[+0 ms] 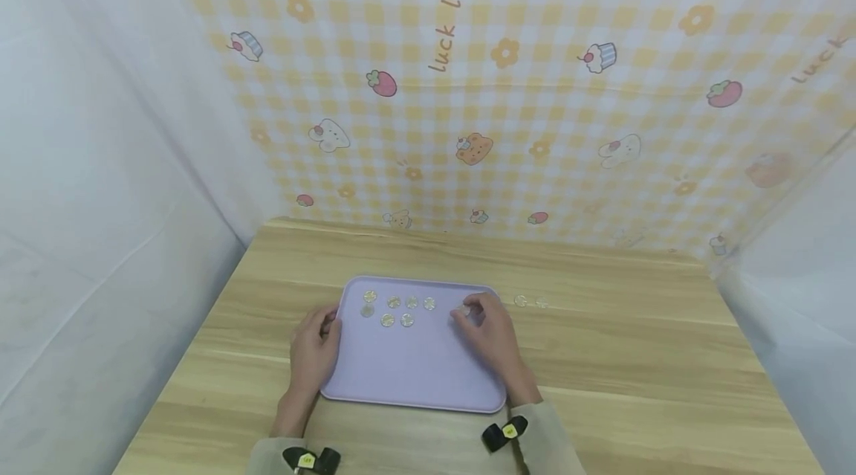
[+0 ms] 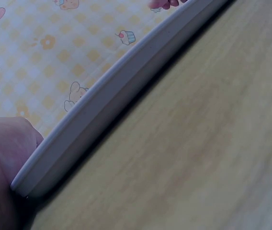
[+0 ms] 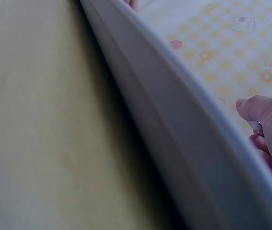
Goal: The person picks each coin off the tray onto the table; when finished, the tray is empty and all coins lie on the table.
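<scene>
Small round silvery disc (image 3: 255,127) pinched in right hand (image 1: 493,334), over the one-to-two-o'clock part of the pale-purple rectangular tray (image 1: 414,363). Seven similar discs (image 1: 412,302) lie on it, ten to twelve o'clock: most seem done. Left hand (image 1: 314,349) touches nine-o'clock rim; grip unclear. Apparently left: two discs (image 1: 520,300) on wood-grain counter (image 1: 615,341), two o'clock.

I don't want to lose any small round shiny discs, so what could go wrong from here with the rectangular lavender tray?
The right hand pinches one small round shiny disc, which might slip free. The left hand touches the rectangular lavender tray at its left edge, so a nudge could shift the seven loose discs on it. Two other discs lie on the wood-grained tabletop, close to the right hand, and could get knocked.
</scene>
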`<state>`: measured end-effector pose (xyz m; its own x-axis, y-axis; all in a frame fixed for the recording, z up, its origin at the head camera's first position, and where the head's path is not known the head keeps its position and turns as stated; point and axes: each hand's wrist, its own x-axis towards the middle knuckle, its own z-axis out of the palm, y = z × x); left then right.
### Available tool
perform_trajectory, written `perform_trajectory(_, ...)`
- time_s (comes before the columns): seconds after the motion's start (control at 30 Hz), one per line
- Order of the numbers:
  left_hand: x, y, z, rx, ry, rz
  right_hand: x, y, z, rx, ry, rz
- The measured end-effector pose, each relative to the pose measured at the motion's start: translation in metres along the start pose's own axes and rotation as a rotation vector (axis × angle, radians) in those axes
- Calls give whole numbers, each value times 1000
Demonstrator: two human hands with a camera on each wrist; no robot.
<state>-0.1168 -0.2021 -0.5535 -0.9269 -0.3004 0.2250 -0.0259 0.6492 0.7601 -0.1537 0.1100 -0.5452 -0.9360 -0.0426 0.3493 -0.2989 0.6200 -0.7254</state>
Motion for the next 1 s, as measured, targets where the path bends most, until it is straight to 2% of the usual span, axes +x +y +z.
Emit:
perform_trajectory(0.23,0,-3,0,-1,0,-3,4,10,-8,-25,22,4)
perform_trajectory(0.67,1,-2,0,-13,1,8,9,14,-19,-36,22,35)
perform_trajectory(0.9,1,0,0,-3,-2,4,11,18,-26,9,55,40)
perform_trajectory(1.0,0,-1,0,-2,0,6,12,22,-29,16,64,66)
